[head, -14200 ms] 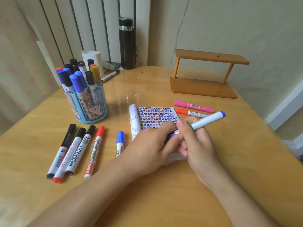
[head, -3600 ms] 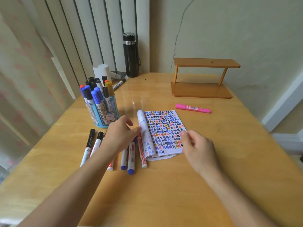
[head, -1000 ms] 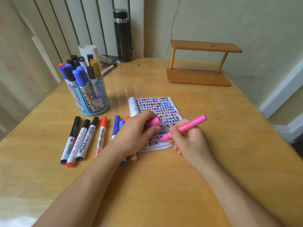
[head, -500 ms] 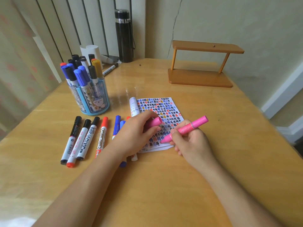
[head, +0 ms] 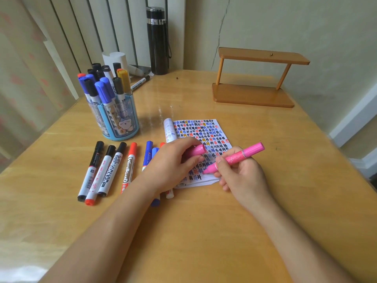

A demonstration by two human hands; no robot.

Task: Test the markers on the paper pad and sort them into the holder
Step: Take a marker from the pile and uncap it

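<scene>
We grip the pink marker (head: pixel 234 159) in our right hand (head: pixel 242 176) — tip on the paper pad (head: pixel 201 131); left hand (head: pixel 171 164) clasps its pink cap (head: pixel 196 150) — holder (head: pixel 120 119) beyond our left hand.

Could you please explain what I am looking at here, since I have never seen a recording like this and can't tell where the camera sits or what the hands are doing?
There is no machine: a person wears one camera on the head, looking down at their own bare hands on a wooden table. The right hand holds an uncapped pink marker, tip down on a paper pad covered in small coloured test marks. The left hand rests on the pad and holds the pink cap. Loose markers lie in a row to the left, and a blue holder behind them stands full of markers. A black flask and a wooden stand sit further back.
</scene>
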